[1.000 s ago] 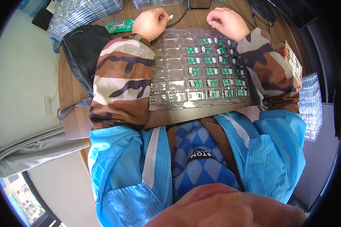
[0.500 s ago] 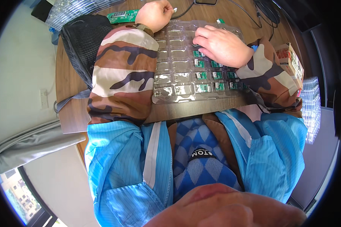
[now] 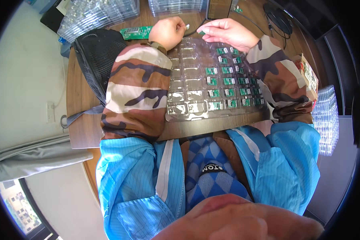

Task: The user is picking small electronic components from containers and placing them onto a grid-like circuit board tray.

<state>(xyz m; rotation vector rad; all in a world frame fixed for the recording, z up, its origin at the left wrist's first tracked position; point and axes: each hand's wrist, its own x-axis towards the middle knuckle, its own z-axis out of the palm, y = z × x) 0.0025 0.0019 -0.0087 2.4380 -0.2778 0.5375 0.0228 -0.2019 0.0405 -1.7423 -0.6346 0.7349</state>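
My left hand [image 3: 169, 33] is closed in a pinch beyond the far edge of the clear plastic tray [image 3: 187, 84], with a small white connector [image 3: 187, 27] at its fingertips. Close beside that wrist lies a long green circuit board [image 3: 133, 33] with a digit display. My right hand [image 3: 231, 33] pinches a small green circuit board [image 3: 202, 33], mostly covered by the fingers, just right of the connector. Below it, several small green boards with white sockets [image 3: 229, 81] sit in the tray's right-hand compartments. Its left columns hold no boards.
Stacks of clear trays [image 3: 102, 18] stand at the far left and the far middle [image 3: 176, 6]. A black mesh bag [image 3: 98, 56] lies left of my sleeve. Behind my right hand stands a dark device [image 3: 219, 9], with black cables [image 3: 278, 20] farther right. A cardboard box [image 3: 308, 76] is at the right.
My right hand has risen from the tray's compartments to beyond its far edge, beside the left hand, and now shows a small green board. My left hand keeps its pinch. The view has shifted.
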